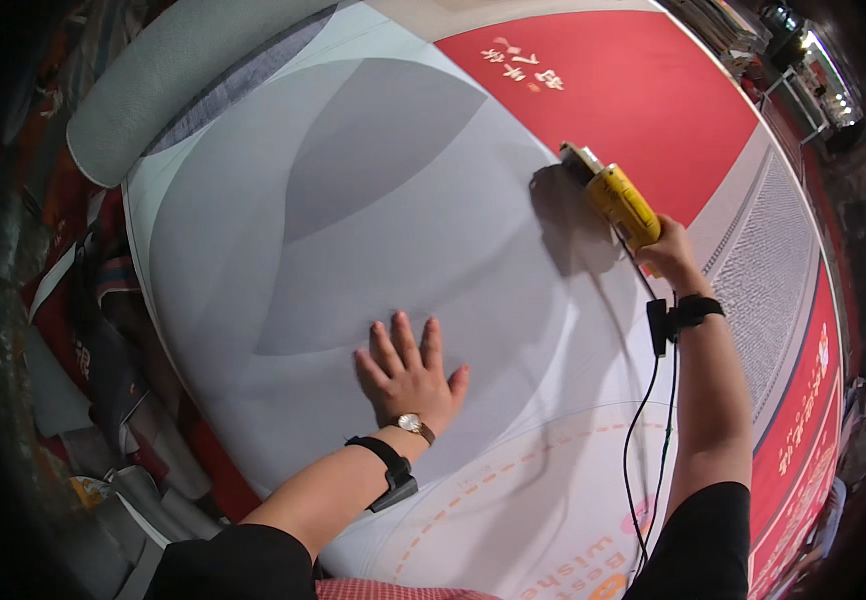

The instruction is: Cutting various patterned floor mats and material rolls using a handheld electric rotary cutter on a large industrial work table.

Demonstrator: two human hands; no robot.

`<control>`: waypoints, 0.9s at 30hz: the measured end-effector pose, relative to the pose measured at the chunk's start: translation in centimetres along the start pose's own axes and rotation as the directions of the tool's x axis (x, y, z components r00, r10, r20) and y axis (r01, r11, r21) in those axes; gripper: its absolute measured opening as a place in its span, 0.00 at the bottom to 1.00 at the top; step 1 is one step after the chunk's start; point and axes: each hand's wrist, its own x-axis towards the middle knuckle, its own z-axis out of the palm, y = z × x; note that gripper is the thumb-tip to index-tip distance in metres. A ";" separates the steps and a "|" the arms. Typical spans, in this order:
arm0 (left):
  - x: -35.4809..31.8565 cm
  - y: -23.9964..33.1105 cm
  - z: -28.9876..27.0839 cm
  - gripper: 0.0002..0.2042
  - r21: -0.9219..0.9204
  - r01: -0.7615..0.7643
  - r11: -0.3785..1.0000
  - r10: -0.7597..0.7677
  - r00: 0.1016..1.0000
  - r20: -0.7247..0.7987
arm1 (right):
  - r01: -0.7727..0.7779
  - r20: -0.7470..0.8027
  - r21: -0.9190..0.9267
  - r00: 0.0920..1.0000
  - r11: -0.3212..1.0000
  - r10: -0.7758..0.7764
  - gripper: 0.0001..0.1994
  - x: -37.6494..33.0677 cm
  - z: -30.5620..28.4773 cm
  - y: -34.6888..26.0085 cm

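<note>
My left hand (412, 375) lies palm down on a large printed sheet (353, 270), its fingers spread over the grey and white pattern. My right hand (669, 252) is wrapped round the rear of a yellow handheld electric cutter (625, 205). The tool's silver and black head points up and left, near the seam between the grey print and a red panel (643, 100). It casts a shadow on the sheet to its left; whether the head touches the surface I cannot tell. A dark power cord (636, 430) hangs from the tool beside my right forearm.
A thick grey roll (173, 75) lies along the far left edge of the sheet. Folded and rolled material (133, 420) is heaped at the left. A grey textured strip (768, 270) and more red print (803, 430) run down the right side.
</note>
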 end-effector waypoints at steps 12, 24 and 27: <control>0.2 -3.1 -0.8 0.37 -0.563 -0.331 0.757 0.461 0.882 0.101 | -0.027 0.073 0.039 0.997 0.999 0.024 0.29 6.4 2.0 -5.5; 33.1 -25.5 -4.7 0.31 0.250 0.203 0.947 -0.188 0.979 -0.085 | 0.115 0.021 0.029 0.993 0.993 -0.116 0.23 12.4 4.4 -12.2; 33.0 -25.4 -4.7 0.32 0.267 0.211 0.940 -0.200 0.977 -0.066 | 0.000 0.079 0.082 0.997 0.997 -0.006 0.28 13.8 4.8 -15.0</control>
